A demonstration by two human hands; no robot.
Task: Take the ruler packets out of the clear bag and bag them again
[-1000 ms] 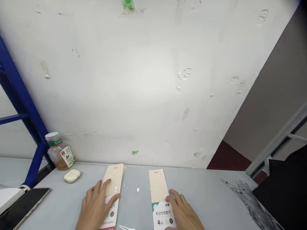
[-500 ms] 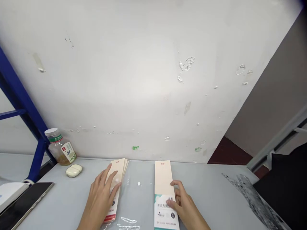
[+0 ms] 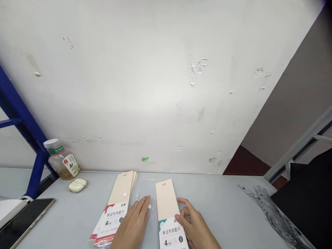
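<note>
My right hand [image 3: 195, 224] grips the right edge of a cream ruler-set card [image 3: 167, 200] with a white and teal lower label, thumb on top. My left hand [image 3: 133, 223] lies with fingers stretched forward on a clear plastic sleeve [image 3: 153, 193] that has a white round dot. To its left rests a small stack of similar cream cards [image 3: 121, 188] with white and red labels, slightly fanned. My left hand covers part of the front card's right side.
Clear rulers [image 3: 275, 214] lie in a heap at the right, beside a black object [image 3: 306, 204]. A lidded jar [image 3: 62, 160], a cream oval case [image 3: 77, 185] and a phone [image 3: 28, 221] are at the left. Behind the grey table [image 3: 212, 197] stands a white wall [image 3: 145, 86].
My left hand has left the red-labelled cards and moved right onto the plastic sleeve. The teal-labelled card has shifted left and tilted, with my right hand still on it.
</note>
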